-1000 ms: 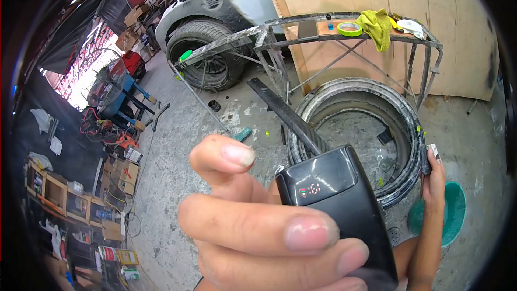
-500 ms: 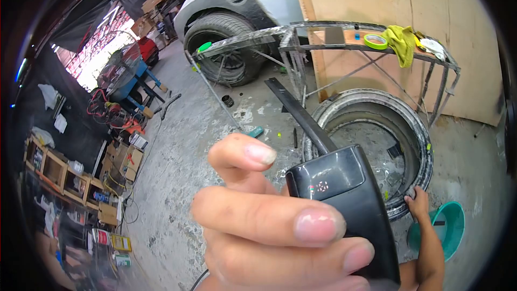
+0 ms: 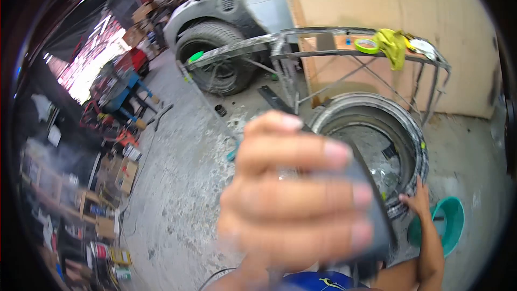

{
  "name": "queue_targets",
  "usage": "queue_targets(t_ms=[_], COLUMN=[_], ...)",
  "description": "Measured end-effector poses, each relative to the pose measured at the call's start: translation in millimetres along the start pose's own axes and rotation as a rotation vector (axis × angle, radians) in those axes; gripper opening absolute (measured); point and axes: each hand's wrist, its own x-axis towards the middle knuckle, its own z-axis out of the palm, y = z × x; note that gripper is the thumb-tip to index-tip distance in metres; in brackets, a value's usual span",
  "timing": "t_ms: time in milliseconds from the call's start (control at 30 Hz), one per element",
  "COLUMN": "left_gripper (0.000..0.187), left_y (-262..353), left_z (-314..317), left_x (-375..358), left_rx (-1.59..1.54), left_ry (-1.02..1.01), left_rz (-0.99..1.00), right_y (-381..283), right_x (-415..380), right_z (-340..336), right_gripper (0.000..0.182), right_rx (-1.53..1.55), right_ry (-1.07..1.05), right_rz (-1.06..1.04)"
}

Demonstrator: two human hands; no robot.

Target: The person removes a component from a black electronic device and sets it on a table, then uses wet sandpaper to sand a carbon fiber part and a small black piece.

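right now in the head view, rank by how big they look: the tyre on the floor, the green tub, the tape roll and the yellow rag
1. tyre on the floor
2. green tub, partly cut off by the arm
3. yellow rag
4. tape roll
Rag and tape roll lie farther from the camera, so they may look smaller than they are.

Floor: bare grey concrete [image 3: 177, 183], stained with pale paint spatter, running from the lower centre to the upper left of the frame. Upper right: a large plywood board [image 3: 388, 0] leaning upright. In front of it stands a paint-crusted metal frame rack [image 3: 301, 40] carrying a roll of green tape [image 3: 367, 46] and a yellow rag [image 3: 392, 46]. Upper centre: a grey car body [image 3: 242, 5] with one wheel [image 3: 212, 59] visible. Left edge: wooden shelving [image 3: 59, 194] and cardboard boxes [image 3: 123, 175], blurred. Upper left: a blue stand [image 3: 123, 89] beside tangled cables. Strong daylight enters through an opening [image 3: 89, 62] at the upper left; the left margin is in shadow.
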Motion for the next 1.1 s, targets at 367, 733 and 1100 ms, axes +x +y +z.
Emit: queue_targets(t_ms=[367, 733, 1100], left_gripper=[0.039, 0.042, 0.038], left_y=[-107.7, -95.6, -102.6], left_z=[79.2, 77.1, 76.1], left_x=[3.1, 1.2, -2.5], left_rx=[-0.067, -0.068, -0.193], left_ry=[-0.248, -0.331, -0.331], left_rz=[-0.247, -0.175, -0.186], right_y=[-272.7, -311.8, -323.0], right_x=[-44.8, -49.0, -42.6], right_z=[-249.3, -251.0, -261.2], right_gripper=[0.040, 0.017, 0.013], right_rx=[0.405, 0.190, 0.165], right_ry=[0.511, 0.245, 0.192], right_rz=[-0.648, -0.969, -1.024])
